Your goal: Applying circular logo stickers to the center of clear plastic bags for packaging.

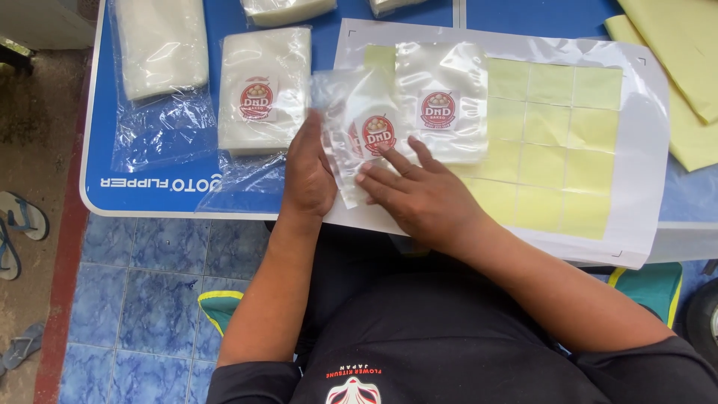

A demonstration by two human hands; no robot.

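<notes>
My left hand [308, 170] grips the left edge of a small clear plastic bag [351, 112] that bears a round red sticker [378, 135]. My right hand [419, 191] lies flat on the bag's lower part, fingertips pressing beside the sticker. The bag rests on a white sticker sheet [643, 150] with pale yellow squares. A second clear bag with a red sticker [441, 105] lies just right of the first one, on the same sheet.
A stack of stickered clear bags [262, 90] sits left of my hands on the blue table [149, 187]. More bag stacks [161, 45] lie at the far left and top. Yellow sheets [688, 67] overlap at the right. Tiled floor lies below, with sandals at the far left.
</notes>
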